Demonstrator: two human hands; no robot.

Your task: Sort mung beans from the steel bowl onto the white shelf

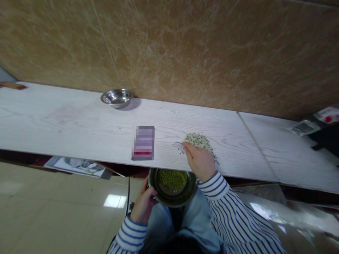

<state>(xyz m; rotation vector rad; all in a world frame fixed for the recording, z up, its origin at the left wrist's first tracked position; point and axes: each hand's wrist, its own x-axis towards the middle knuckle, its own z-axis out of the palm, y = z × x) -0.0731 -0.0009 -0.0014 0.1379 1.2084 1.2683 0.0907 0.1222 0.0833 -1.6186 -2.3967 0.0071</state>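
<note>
My left hand [144,203] grips the left rim of a metal bowl [173,203], held under the front edge of the table above my lap. Green beans [171,179], which look like mung beans, lie inside it. My right hand [200,158] is over the table with its fingers closed on a small clear plastic piece [179,145], perhaps a spoon; its exact shape is hard to make out. Beside and partly beneath that hand spreads a patch of white grains mixed with green beans [199,139]. A few loose beans lie around it.
A phone with a blurred screen [143,143] lies left of the grains. Farther back, a shallow steel bowl [117,98] stands near the wall [169,53]. Plastic packaging and a black object [325,137] are at the far right. An open drawer [79,166] shows below the table's edge.
</note>
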